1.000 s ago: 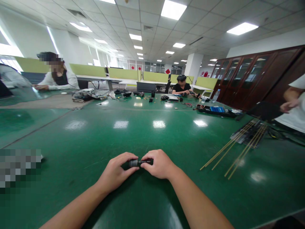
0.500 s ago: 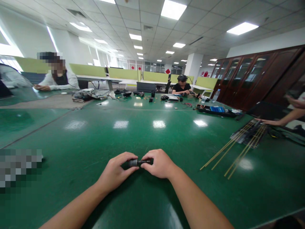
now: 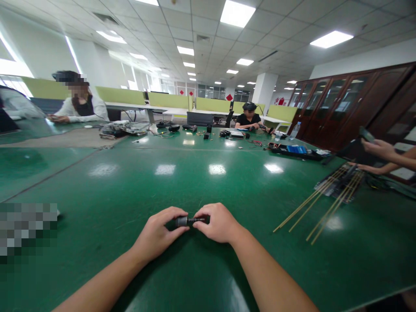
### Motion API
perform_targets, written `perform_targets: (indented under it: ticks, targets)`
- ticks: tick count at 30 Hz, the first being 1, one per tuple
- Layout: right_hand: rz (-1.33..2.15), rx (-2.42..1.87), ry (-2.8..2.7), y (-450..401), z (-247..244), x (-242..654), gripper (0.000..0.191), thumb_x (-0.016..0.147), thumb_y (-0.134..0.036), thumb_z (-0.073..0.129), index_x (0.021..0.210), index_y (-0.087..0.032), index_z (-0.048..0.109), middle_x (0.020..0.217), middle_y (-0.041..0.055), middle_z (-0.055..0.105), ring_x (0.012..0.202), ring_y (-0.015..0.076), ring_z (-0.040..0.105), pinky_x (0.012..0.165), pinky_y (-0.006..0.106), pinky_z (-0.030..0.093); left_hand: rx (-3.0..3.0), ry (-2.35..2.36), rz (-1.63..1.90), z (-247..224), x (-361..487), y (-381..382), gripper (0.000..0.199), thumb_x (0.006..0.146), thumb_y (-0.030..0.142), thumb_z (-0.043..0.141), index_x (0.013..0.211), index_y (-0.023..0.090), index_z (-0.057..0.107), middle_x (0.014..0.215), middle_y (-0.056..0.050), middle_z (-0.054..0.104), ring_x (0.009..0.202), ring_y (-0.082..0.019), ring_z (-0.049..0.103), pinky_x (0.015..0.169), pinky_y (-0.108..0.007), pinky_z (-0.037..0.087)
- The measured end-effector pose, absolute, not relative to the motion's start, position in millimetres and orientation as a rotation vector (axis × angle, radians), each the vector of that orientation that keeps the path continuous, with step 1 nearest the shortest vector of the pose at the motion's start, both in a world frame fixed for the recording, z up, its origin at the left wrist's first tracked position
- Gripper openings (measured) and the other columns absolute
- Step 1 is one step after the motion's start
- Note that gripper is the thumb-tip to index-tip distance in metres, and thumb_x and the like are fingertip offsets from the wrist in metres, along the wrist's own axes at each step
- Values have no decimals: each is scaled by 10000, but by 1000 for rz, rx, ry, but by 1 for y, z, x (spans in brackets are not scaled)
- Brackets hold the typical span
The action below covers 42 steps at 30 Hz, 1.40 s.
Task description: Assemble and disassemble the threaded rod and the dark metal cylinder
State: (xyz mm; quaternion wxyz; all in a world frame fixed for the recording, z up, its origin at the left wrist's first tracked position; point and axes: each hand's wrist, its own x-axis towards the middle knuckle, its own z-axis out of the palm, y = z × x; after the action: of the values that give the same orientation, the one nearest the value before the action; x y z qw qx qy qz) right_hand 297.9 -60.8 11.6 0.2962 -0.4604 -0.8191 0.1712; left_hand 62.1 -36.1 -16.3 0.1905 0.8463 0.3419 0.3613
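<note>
A small dark cylindrical part [image 3: 182,221] with a thin ridged shaft lies level just above or on the green table [image 3: 136,186], near the centre front. My left hand [image 3: 159,232] pinches its thick body between thumb and fingers. The ridged shaft points right, and my right hand [image 3: 216,223] grips its far end with thumb and fingertips. Between the two hands a short stretch of the shaft shows. What the part is cannot be made out.
Thin yellow rods [image 3: 325,195] lie at the right beside a person's hands [image 3: 380,151], one holding a flat dark object. A blurred patch covers something at the left edge. Electronics, cables and a black tray [image 3: 279,149] line the far side, where two people sit.
At the right, a person's hand with a flat dark object has come further into view. My own hands and the dark part look almost the same.
</note>
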Motion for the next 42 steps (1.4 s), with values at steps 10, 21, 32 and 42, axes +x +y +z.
perform_targets:
  ticks: [10, 21, 32, 42]
  targets:
    - [460, -1224, -2182, -60, 11, 298, 150, 825, -315, 677, 930, -233, 744, 838, 12, 709, 768, 155, 619, 702, 255, 433, 2385, 959, 1015, -15, 64, -37, 270, 845, 321, 711, 1096, 271, 624, 1041, -7, 662, 966, -176, 622, 869, -308, 496]
    - [455, -1257, -2185, -61, 14, 300, 164, 827, -314, 676, 948, -232, 750, 836, 16, 710, 766, 155, 618, 710, 260, 433, 2378, 979, 1029, -14, 62, -36, 269, 841, 326, 712, 1087, 257, 629, 1022, -19, 664, 945, -185, 627, 848, -311, 505]
    - [450, -1285, -2192, -61, 17, 301, 167, 829, -302, 675, 957, -228, 753, 838, 21, 713, 769, 162, 625, 714, 265, 438, 2372, 984, 1061, -12, 62, -36, 254, 836, 336, 704, 1065, 240, 649, 1005, -39, 675, 929, -203, 644, 829, -320, 526]
    - [443, -1253, -2179, -61, 14, 302, 157, 832, -310, 668, 935, -222, 749, 815, 15, 703, 745, 149, 610, 699, 256, 430, 2370, 993, 1044, -14, 60, -36, 269, 844, 318, 709, 1092, 261, 625, 1035, -17, 663, 962, -185, 623, 871, -317, 499]
